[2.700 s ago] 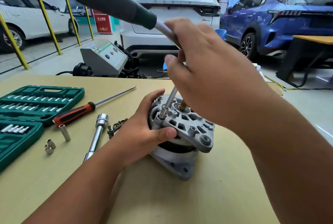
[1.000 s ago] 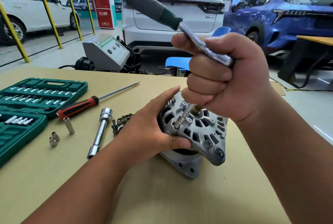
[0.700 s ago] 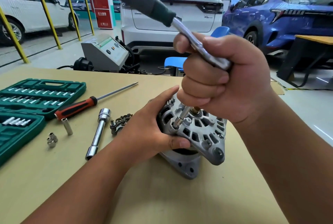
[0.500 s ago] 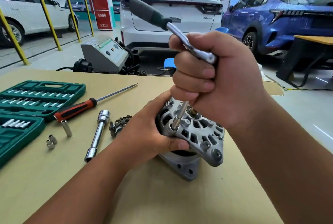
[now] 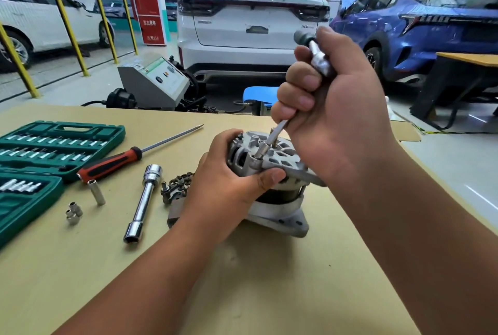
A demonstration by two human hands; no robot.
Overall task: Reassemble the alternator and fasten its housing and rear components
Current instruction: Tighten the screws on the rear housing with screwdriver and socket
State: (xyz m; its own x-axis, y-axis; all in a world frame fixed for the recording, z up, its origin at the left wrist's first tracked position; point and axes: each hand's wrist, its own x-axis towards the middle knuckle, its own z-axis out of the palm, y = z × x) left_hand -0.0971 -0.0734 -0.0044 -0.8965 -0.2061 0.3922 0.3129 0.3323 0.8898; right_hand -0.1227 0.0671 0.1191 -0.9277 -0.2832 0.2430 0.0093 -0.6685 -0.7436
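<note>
The silver alternator (image 5: 272, 170) stands on the tan table (image 5: 242, 280), its vented rear housing facing up. My left hand (image 5: 229, 186) grips its left side, thumb across the housing edge. My right hand (image 5: 331, 108) is wrapped round the head of a ratchet wrench (image 5: 318, 57), whose dark handle points up and away behind my fingers. An extension bar with a socket (image 5: 265, 150) runs down from my fist onto a bolt at the housing's left edge. My right wrist hides the housing's right part.
A green socket set case (image 5: 45, 151) lies open at left. Beside it are a red-handled screwdriver (image 5: 113, 163), a chrome tube wrench (image 5: 142, 202), three loose sockets (image 5: 95, 196) and a small dark rectifier part (image 5: 175, 186). Parked cars and a grey machine (image 5: 153, 84) stand beyond the table.
The ratchet handle has swung from pointing up-left to pointing away behind my right hand. The alternator has tipped more level. My left hand keeps its hold.
</note>
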